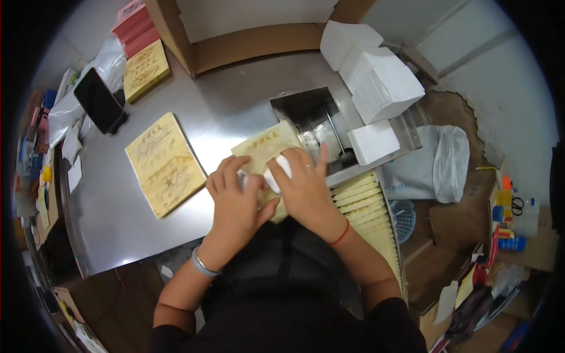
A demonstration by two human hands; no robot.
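Note:
At the table's front edge lies a yellow printed paper (pixel 268 139), its near part hidden under my hands. On it is a small white piece with rounded edges (pixel 278 174), mostly covered by fingers, so its kind is unclear. My right hand (pixel 305 191) grips it from the right with bent fingers; the index finger sticks out. My left hand (pixel 235 203) curls in from the left, slightly blurred, around a bit of white at its fingertips. Left of them rests a stack of yellow printed papers (pixel 166 165). A box of yellow wrapped packets (pixel 368 215) sits beneath my right forearm.
White paper squares stand in a tall stack (pixel 385 82) at the right, beside a dark recessed metal tray (pixel 306 112). A phone (pixel 99 101) leans at the left of the metal table (pixel 118 229). A cardboard box (pixel 253 46) borders the back.

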